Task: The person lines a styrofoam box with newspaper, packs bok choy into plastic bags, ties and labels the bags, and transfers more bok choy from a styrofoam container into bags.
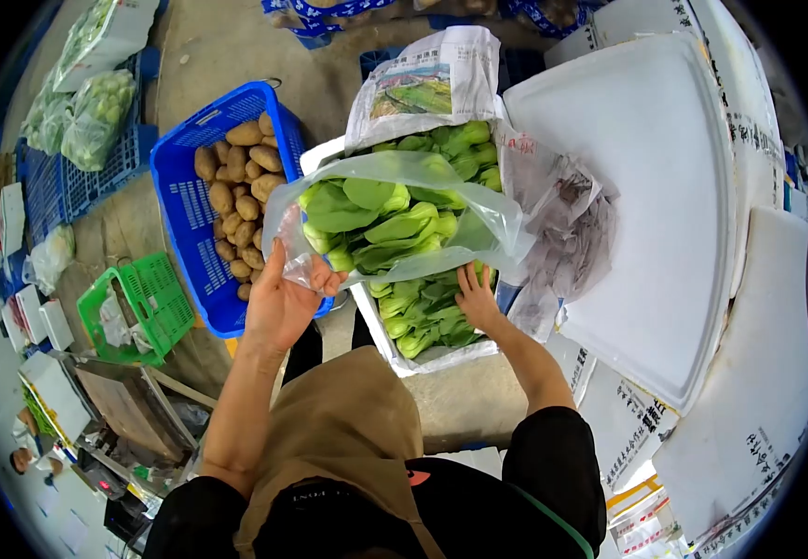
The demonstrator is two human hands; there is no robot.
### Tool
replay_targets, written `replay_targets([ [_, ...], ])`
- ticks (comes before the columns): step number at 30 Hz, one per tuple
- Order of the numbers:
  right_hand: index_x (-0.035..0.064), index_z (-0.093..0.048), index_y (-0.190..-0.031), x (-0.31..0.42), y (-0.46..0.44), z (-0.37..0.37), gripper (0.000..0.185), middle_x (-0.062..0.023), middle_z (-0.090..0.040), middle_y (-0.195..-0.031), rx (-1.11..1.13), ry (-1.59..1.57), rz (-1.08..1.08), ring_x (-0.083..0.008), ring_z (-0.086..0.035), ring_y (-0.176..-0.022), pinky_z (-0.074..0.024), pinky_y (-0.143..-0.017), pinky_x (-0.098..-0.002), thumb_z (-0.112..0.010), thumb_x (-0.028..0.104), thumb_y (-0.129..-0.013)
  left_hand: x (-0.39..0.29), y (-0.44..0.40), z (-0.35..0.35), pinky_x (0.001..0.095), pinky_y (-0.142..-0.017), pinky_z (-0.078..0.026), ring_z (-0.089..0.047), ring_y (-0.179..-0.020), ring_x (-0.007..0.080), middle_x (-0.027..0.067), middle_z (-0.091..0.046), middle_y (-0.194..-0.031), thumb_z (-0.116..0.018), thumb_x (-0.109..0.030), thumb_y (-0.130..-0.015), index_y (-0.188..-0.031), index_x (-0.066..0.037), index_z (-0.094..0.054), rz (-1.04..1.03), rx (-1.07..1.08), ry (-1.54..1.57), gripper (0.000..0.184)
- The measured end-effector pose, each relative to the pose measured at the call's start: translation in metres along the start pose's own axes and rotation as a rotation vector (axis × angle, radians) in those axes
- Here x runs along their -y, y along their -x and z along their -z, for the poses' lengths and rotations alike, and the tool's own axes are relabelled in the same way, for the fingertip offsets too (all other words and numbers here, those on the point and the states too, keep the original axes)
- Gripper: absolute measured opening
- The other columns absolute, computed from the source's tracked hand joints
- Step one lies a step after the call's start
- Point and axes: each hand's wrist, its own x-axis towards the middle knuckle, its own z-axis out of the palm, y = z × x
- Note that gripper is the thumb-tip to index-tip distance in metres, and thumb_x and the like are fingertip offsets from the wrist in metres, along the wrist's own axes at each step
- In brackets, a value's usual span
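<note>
My left hand (287,296) pinches the near left edge of a clear plastic bag (488,216), its mouth spread wide. Inside the bag lie several heads of bok choy (395,228). The bag rests over a white foam box (448,360) that holds more bok choy (423,317). At the right of the box, just below the bag's rim, my right hand (480,298) reaches onto the greens with its fingers apart, touching them. The bag covers the middle of the box.
A blue crate (180,224) of potatoes (236,186) stands left of the box. Printed paper (423,84) and crumpled wrapping (572,224) hang over the box's edges. White foam boxes and a large lid (637,186) crowd the right. A green basket (157,303) sits farther left.
</note>
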Motion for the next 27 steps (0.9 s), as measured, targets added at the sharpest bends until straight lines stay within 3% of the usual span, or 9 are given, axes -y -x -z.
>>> replay_targets([
  [5, 0.0034, -0.067, -0.079, -0.005, -0.003, 0.022, 0.022, -0.0198, -0.044, -0.126, -0.07, -0.173, -0.05, -0.0419, -0.034, -0.121, -0.0187, -0.099, -0.0675, -0.065, 0.019, -0.063, -0.006, 0.0, -0.01, 0.0439, -0.09, -0.035, -0.046, -0.069, 0.0199, 0.0049, -0.045, -0.068, -0.023, -0.039, -0.1, -0.125, -0.009, -0.043, -0.032, -0.068, -0.004, 0.043],
  [9, 0.0033, -0.064, -0.078, -0.015, 0.009, 0.038, 0.03, -0.0154, -0.046, -0.124, -0.09, -0.401, -0.053, -0.0359, -0.034, -0.124, -0.0183, -0.1, -0.0638, -0.07, 0.017, -0.052, -0.006, -0.004, 0.0, 0.0452, -0.093, -0.037, -0.051, -0.069, 0.0231, 0.0067, -0.051, -0.069, -0.023, -0.038, -0.101, -0.107, -0.008, -0.048, -0.002, 0.002, -0.004, 0.04],
  [12, 0.0024, -0.064, -0.082, -0.003, 0.026, 0.08, 0.035, -0.0162, -0.048, -0.123, -0.138, -0.606, -0.042, -0.0354, -0.039, -0.121, -0.0232, -0.102, -0.057, -0.073, 0.013, -0.05, -0.004, -0.005, 0.007, 0.0439, -0.09, -0.038, -0.05, -0.068, 0.0222, 0.0061, -0.05, -0.068, -0.024, -0.038, -0.101, -0.123, -0.009, -0.043, 0.004, -0.018, 0.024, 0.042],
  [18, -0.0041, -0.063, -0.09, 0.004, 0.053, 0.206, 0.039, -0.0143, -0.049, -0.129, -0.181, -1.385, -0.036, -0.0371, -0.037, -0.127, -0.0305, -0.103, -0.0428, -0.075, 0.002, -0.053, -0.009, 0.005, 0.022, 0.031, -0.068, -0.043, -0.048, -0.063, 0.0157, 0.0048, -0.049, -0.067, -0.021, -0.04, -0.1, -0.147, -0.02, -0.013, 0.062, 0.053, -0.429, 0.051],
  [19, -0.0049, -0.062, -0.097, 0.002, 0.051, 0.239, 0.04, -0.0142, -0.051, -0.128, -0.15, -1.508, -0.041, -0.032, -0.042, -0.123, -0.032, -0.102, -0.0399, -0.075, 0.005, -0.061, -0.011, 0.009, 0.016, 0.0262, -0.059, -0.041, -0.047, -0.06, 0.0141, 0.0044, -0.048, -0.065, -0.018, -0.042, -0.1, -0.146, -0.018, -0.015, 0.073, 0.027, -0.512, 0.052],
  [21, -0.0049, -0.061, -0.104, 0.0, 0.032, 0.281, 0.039, -0.0152, -0.053, -0.125, -0.122, -1.88, -0.173, -0.0295, -0.047, -0.118, -0.0345, -0.101, -0.039, -0.072, 0.007, -0.068, -0.007, 0.011, 0.026, 0.0252, -0.057, -0.041, -0.047, -0.059, 0.0139, 0.0041, -0.047, -0.063, -0.018, -0.044, -0.1, -0.146, -0.018, -0.015, 0.111, 0.06, -0.492, 0.053],
  [24, -0.0031, -0.052, -0.121, -0.01, -0.008, 0.265, 0.046, -0.012, -0.055, -0.12, -0.106, -1.78, -0.348, -0.0199, -0.051, -0.109, -0.0408, -0.093, -0.0345, -0.064, 0.009, -0.079, -0.008, 0.016, 0.02, 0.0315, -0.067, -0.046, -0.04, -0.047, 0.0142, 0.0026, -0.043, -0.057, -0.017, -0.043, -0.1, -0.145, -0.019, -0.016, 0.118, 0.047, -0.495, 0.051],
  [25, -0.0031, -0.048, -0.125, -0.023, -0.029, 0.243, 0.05, -0.0099, -0.056, -0.118, -0.188, -1.729, -0.125, -0.0177, -0.051, -0.107, -0.0417, -0.092, -0.0332, -0.064, 0.004, -0.078, -0.008, 0.017, 0.023, 0.0316, -0.067, -0.046, -0.04, -0.047, 0.0142, 0.0026, -0.043, -0.056, -0.017, -0.043, -0.1, -0.145, -0.019, -0.016, 0.111, 0.051, -0.497, 0.051],
  [27, -0.0075, -0.054, -0.116, -0.032, -0.081, 0.266, 0.05, -0.015, -0.051, -0.129, -0.2, -1.449, -0.13, -0.0222, -0.051, -0.114, -0.0411, -0.094, -0.0335, -0.067, -0.005, -0.068, -0.009, 0.021, 0.026, 0.0289, -0.063, -0.044, -0.042, -0.05, 0.0141, 0.0028, -0.045, -0.058, -0.016, -0.044, -0.1, -0.145, -0.019, -0.015, 0.111, 0.058, -0.51, 0.052],
])
